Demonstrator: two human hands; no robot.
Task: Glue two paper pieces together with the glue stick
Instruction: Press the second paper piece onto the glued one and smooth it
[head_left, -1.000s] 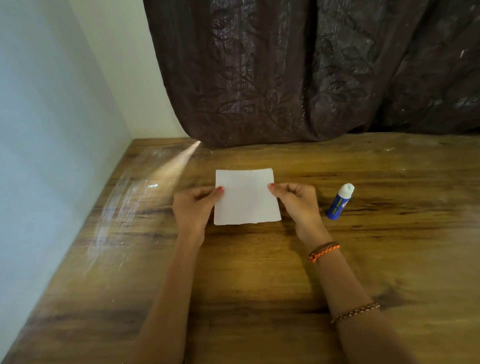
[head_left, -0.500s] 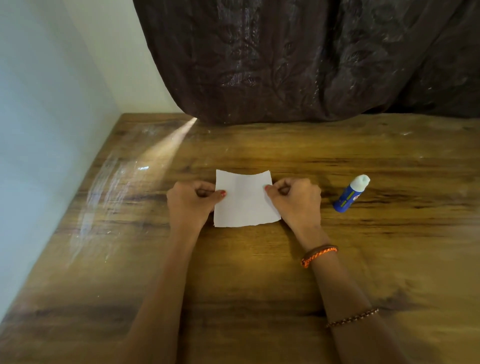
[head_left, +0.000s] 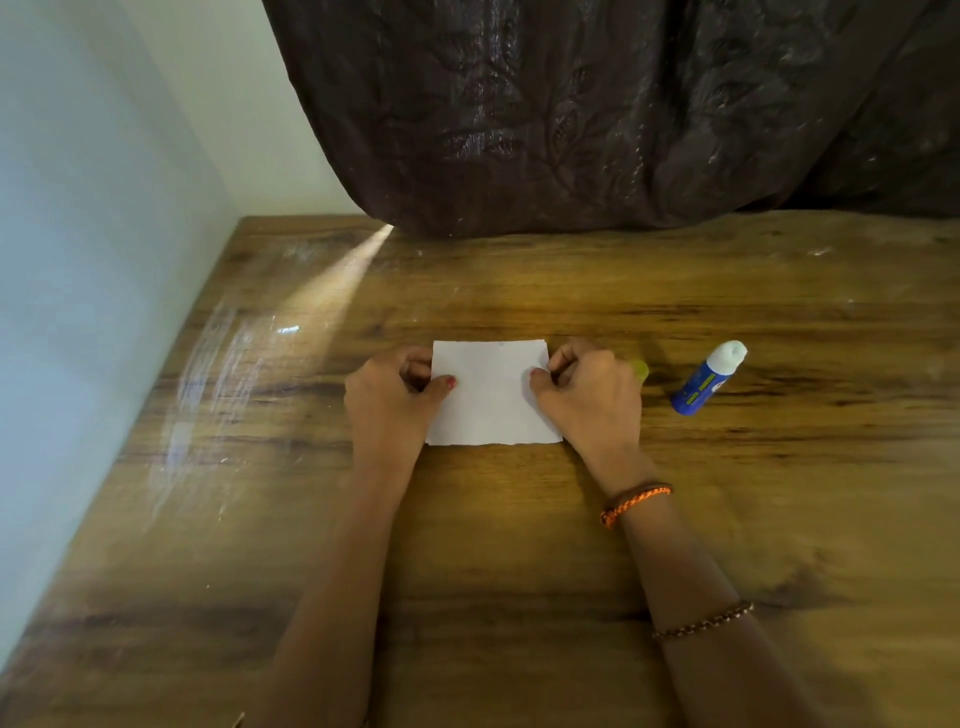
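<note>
White paper (head_left: 491, 395) flat mid-worktop (head_left: 519, 571), left hand (head_left: 392, 397) at its left edge, right hand (head_left: 592, 397) at its right, fingers curled, both thumbs pressing down on the sheet. Glue stick (head_left: 707, 378) lies just right of the right hand, toward the worktop's right edge, untouched.

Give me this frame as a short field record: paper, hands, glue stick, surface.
paper: white sheet flat on table, near edge ragged; a second piece not distinguishable
left hand: fingers curled, thumb on paper's left edge
right hand: fingers curled, thumb on paper's right edge
glue stick: blue, lying on table right of right hand, untouched; white end points away
table: wood
curtain: dark, at far edge
</note>
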